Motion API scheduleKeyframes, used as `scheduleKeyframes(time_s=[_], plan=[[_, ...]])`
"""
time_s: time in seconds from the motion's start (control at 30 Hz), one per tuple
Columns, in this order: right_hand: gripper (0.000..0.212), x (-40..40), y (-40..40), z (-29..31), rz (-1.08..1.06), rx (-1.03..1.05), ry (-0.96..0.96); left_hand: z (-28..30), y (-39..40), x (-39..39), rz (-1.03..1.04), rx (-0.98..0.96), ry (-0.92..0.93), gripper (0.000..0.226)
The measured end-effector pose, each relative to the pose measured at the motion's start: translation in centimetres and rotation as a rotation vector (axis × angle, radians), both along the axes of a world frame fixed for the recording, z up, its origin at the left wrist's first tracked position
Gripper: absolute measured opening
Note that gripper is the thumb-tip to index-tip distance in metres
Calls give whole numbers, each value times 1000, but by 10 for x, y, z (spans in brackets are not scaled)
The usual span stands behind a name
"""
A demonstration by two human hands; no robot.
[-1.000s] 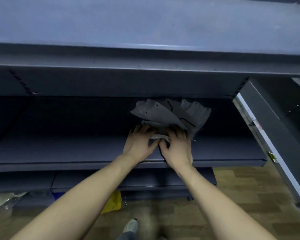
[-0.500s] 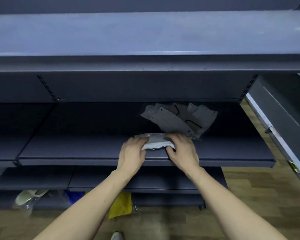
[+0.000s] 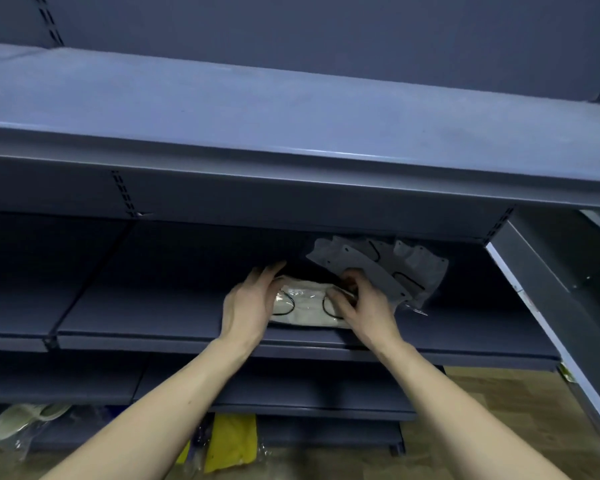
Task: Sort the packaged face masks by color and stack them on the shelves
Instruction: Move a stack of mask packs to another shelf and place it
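Here, in the head view, two bare hands are reaching into a dark grey shelf unit. The left hand [image 3: 248, 303] is lying with fingers spread along the left end of one white packaged mask [image 3: 303, 310], while the right hand [image 3: 364, 306] is curling over its right end, fingertips pressing down on the clear wrap. That single white pack is lying flat on the middle shelf [image 3: 136, 320], directly between the two hands, with two black ear loops showing through the plastic. Just beyond and to the right of the right hand, a fan of grey packaged masks [image 3: 388, 268] is leaning against the back of the same shelf; at least four overlapping packs are showing, though the exact count cannot be told. Above the hands, one upper shelf [image 3: 257, 119] is spanning the frame. Below the forearms, one yellow packet [image 3: 231, 441] is lying on the wooden floor [image 3: 499, 410], and one pale shoe in plastic [image 3: 21, 419] is sitting far to the left.
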State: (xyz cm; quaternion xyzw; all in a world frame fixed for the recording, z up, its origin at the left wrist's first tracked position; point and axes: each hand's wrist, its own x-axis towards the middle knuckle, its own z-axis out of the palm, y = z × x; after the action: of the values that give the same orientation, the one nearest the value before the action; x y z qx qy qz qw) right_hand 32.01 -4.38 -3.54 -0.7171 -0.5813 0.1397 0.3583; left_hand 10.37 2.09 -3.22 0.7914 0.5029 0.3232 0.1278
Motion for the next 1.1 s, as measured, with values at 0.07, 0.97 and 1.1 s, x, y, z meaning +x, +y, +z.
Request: scheduleKeyframes(time_s=[0.07, 0.97, 1.1], plan=[[35, -6, 5, 1, -31, -4, 29, 0, 6, -7, 34, -30, -5, 39], [23, 9, 11, -29, -248, -210, -478, -36, -13, 13, -217, -243, 540, 49], [17, 3, 9, -16, -321, -20, -418, -34, -18, 20, -192, -168, 397, 45]])
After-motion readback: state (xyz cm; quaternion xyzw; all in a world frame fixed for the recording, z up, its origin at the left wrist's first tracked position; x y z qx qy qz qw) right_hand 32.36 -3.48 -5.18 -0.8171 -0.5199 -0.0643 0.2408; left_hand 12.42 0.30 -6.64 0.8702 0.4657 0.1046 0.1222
